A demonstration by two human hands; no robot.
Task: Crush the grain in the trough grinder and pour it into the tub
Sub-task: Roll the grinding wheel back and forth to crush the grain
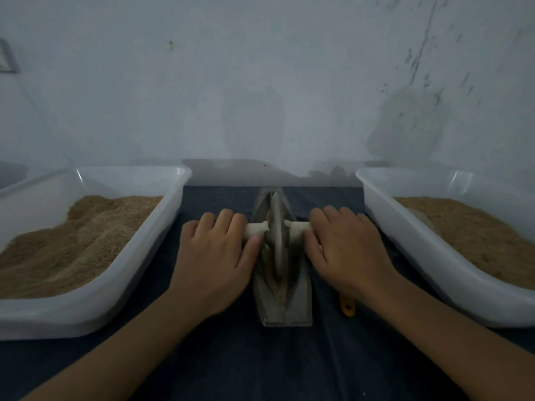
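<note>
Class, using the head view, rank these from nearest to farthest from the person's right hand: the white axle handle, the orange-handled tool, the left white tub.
1. White axle handle: under the right hand.
2. Orange-handled tool: on the dark cloth beside the right wrist.
3. Left white plastic tub: far side, beyond the grey trough grinder.

Both forearms reach forward from the lower corners of the view and converge toward the middle, bare from elbow to wrist. The left hand point(215, 251) lies palm down, knuckles up, its fingers bent forward over the left end of the white axle point(256, 229), and its thumb runs along the near side toward the centre. The right hand point(348, 246) mirrors it, palm down, fingers folded over the right end of the axle, thumb stretched inward along the near side. The two hands sit level with each other, well apart, wrists roughly straight. The fingertips of both hands are hidden on the far side.
</note>
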